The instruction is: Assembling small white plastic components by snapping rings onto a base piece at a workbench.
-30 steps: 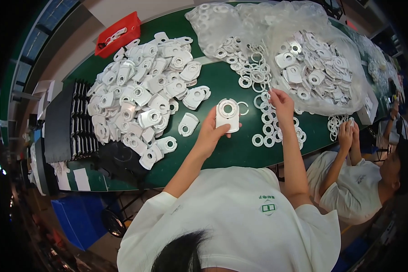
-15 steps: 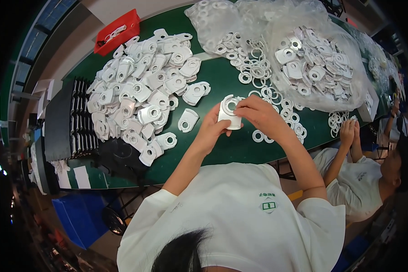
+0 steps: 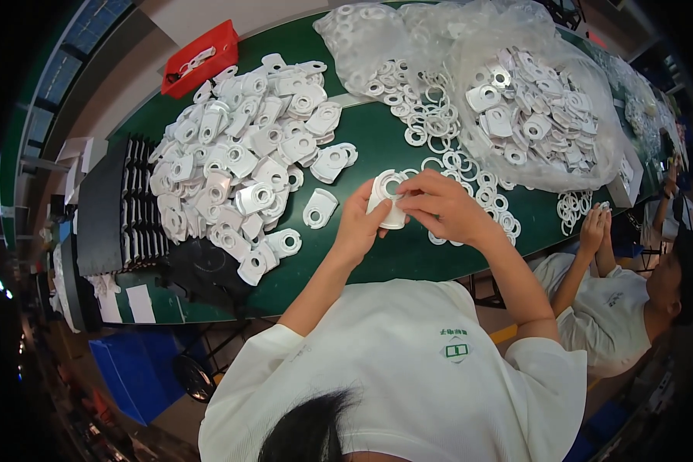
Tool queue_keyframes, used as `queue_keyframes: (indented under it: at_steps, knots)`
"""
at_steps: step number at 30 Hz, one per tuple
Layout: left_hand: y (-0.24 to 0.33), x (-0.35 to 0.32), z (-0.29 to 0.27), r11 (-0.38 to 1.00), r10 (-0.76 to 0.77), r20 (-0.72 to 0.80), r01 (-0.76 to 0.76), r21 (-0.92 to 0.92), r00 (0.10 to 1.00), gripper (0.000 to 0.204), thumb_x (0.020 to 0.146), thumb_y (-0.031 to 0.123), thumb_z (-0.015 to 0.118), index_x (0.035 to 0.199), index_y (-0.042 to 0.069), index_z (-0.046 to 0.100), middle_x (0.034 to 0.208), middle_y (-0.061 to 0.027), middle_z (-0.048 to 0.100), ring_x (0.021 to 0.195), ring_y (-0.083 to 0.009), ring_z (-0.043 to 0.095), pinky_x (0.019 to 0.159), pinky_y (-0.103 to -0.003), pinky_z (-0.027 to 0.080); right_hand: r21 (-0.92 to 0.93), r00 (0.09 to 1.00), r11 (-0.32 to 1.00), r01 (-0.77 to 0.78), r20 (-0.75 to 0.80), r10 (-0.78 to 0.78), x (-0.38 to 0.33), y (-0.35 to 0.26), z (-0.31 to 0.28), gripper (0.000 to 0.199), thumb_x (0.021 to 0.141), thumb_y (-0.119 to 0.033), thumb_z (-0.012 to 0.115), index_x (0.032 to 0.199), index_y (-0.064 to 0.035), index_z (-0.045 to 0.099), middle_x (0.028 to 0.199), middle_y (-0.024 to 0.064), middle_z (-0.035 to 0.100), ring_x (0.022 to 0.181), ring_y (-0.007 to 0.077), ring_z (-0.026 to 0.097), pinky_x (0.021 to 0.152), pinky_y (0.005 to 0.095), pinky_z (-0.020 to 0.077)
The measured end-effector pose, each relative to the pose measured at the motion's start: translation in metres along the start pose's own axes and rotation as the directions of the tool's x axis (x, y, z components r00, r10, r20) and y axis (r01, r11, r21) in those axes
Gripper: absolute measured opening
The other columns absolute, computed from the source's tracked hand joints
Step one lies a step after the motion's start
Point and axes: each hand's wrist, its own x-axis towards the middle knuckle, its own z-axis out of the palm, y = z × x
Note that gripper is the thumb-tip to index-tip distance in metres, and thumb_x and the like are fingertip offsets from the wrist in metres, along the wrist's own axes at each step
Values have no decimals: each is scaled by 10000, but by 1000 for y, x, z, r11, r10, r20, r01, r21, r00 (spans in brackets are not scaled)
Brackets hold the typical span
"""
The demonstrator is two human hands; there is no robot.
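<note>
Between my hands, over the green table, is a white plastic part with a flat body and a round ring-shaped opening at its far end. My left hand grips its left side, thumb across the face. From the right, my right hand pinches at the ring's edge with bent fingers, which hide that side of the part. Whether a separate ring sits in the opening I cannot tell. One similar white part lies alone left of my hands, beside a large heap of them. Loose white rings are scattered to the right.
Clear plastic bags with more white parts and rings cover the far right. A red bin stands far left, near black ribbed trays. A blue bin is below the table. At right, a co-worker's hands hold something small.
The white part has tilted slightly in my left hand. My right hand's fingers have shifted a little lower along its right edge.
</note>
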Motion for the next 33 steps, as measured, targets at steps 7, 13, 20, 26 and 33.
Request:
queue_keyframes:
  at_steps: [7, 13, 20, 26, 33]
  knots:
    - [-1, -7, 15, 976, 119, -19, -114, 186, 993, 250, 909, 110, 502, 1142, 21, 531, 940, -57, 627, 761, -120, 625, 545, -234, 455, 233, 875, 866, -442, -100, 474, 10, 5, -2, 175, 818, -80, 634, 981, -29, 674, 883, 64, 606, 728, 159, 544, 635, 269, 433]
    - [-6, -5, -1, 860, 214, 9, -193, 472, 977, 222, 949, 213, 467, 994, 14, 554, 763, -96, 579, 597, -137, 507, 553, -292, 411, 273, 926, 887, -372, 52, 373, 10, 8, 0, 171, 840, -167, 622, 934, -37, 682, 719, 74, 590, 701, 191, 554, 605, 302, 432]
    - [-13, -1, -7, 766, 223, -20, -162, 623, 975, 251, 974, 214, 427, 898, 4, 541, 683, -106, 549, 615, -124, 501, 544, -299, 396, 238, 883, 857, -457, 8, 469, 5, 8, 18, 171, 882, -152, 577, 922, -4, 652, 732, 50, 605, 678, 129, 534, 626, 257, 428]
    - [-12, 1, 21, 942, 323, -248, -285, 178, 913, 231, 993, 217, 384, 1071, 20, 476, 963, -58, 584, 772, -111, 550, 682, -272, 498, 696, 678, 607, -383, -235, 697, -1, 8, 49, 212, 936, -181, 527, 957, 2, 632, 777, -15, 601, 662, 38, 484, 592, 190, 395]
    - [-1, 11, -5, 906, 311, 34, -308, 292, 950, 229, 981, 204, 420, 921, 7, 521, 821, -10, 552, 733, -81, 499, 617, -271, 422, 493, 819, 777, -392, -197, 539, 1, -3, 21, 161, 916, -110, 517, 944, 10, 620, 821, 37, 620, 729, 85, 552, 660, 227, 434]
